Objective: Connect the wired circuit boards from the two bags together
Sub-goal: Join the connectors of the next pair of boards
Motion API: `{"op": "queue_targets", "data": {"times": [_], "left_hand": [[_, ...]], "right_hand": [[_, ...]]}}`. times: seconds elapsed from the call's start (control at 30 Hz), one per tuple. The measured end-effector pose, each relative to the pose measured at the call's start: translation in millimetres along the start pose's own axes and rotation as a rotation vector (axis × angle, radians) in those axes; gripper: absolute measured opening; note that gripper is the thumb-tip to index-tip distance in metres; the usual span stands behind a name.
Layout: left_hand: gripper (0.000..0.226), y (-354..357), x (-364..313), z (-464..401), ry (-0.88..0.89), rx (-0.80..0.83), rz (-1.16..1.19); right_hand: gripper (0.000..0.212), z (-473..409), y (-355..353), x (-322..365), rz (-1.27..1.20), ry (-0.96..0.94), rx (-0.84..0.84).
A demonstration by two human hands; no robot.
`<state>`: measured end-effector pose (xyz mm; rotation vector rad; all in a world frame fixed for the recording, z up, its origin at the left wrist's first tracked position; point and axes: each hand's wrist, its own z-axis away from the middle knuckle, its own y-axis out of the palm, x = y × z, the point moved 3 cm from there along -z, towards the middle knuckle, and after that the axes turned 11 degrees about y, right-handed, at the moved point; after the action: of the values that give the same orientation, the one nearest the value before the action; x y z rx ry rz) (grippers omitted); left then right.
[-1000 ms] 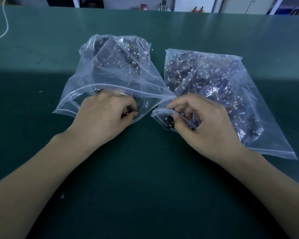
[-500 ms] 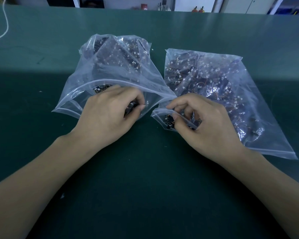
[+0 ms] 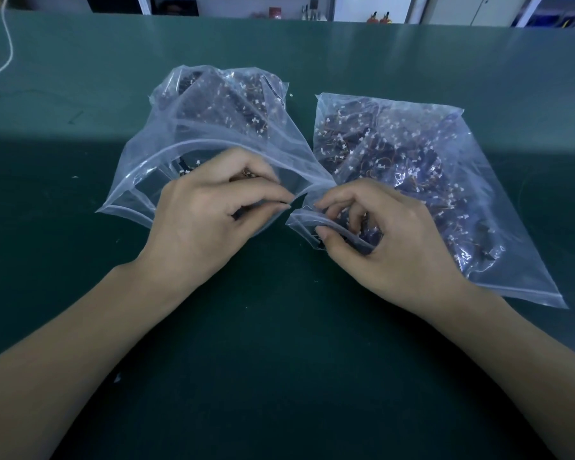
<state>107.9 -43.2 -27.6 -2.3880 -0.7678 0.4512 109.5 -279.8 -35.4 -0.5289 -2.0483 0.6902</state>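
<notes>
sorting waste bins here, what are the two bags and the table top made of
Left bag and right bag: thin clear plastic film, glossy; the contents show through and it creases and catches highlights. Each mouth has a thicker strip, likely a press seal. Table top: dark green matte mat, possibly rubber or vinyl; it gives only a soft sheen.

No text, label, brand or number can be read anywhere. The two clear bags (image 3: 213, 127) carry no legible print.
</notes>
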Motion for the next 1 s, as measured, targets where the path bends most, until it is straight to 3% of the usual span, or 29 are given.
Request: {"op": "queue_targets", "data": {"times": [0.2,0.4,0.5,0.63,1.0], "left_hand": [[0.011,-5,-8,-3,0.032,-0.090,-0.005],[0.007,-3,-20,-5,0.035,-0.112,0.148],[0.009,2,-24,-3,0.006,-0.090,0.207],[0.011,4,-23,-3,-0.024,-0.101,0.234],[0.009,6,-20,-3,-0.047,-0.068,0.188]], "right_hand": [[0.024,2,-1,0,-0.013,0.004,-0.015],[0.044,0,-4,1,-0.002,-0.063,-0.087],[0.034,-4,-8,-1,-0.020,-0.097,-0.141],[0.012,-4,-5,-1,-0.079,-0.152,-0.085],[0.006,-2,-4,3,-0.103,-0.159,-0.089]]}}
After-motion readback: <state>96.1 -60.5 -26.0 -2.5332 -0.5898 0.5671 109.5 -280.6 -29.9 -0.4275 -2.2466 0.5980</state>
